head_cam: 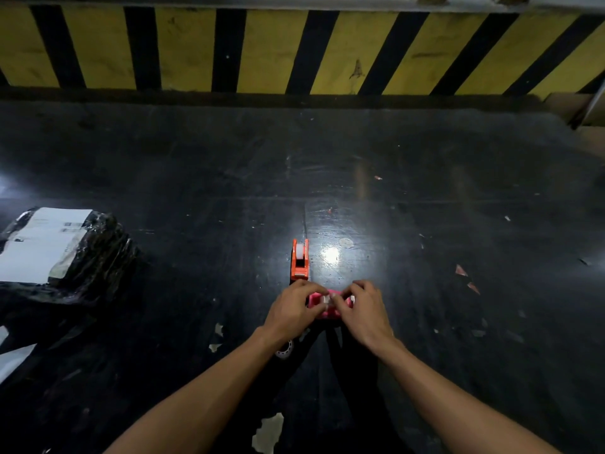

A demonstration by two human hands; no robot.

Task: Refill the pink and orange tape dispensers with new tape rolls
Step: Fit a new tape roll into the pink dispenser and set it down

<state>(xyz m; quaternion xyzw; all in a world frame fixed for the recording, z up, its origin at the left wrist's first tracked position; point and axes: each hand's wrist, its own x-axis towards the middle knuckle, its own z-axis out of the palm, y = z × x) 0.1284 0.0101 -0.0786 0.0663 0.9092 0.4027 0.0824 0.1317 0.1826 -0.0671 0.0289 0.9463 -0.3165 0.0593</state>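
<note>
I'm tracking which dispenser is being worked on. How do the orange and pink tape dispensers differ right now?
The orange dispenser stands alone and untouched on the dark table; the pink dispenser is gripped by the left hand and right hand. The orange one is in full view with a pale roll showing inside, while fingers mostly cover the pink one. The orange sits farther from the person, the pink nearer. Both are small plastic dispensers.

black-wrapped parcel with white labels lies on dark table; striped wall behind.
</note>
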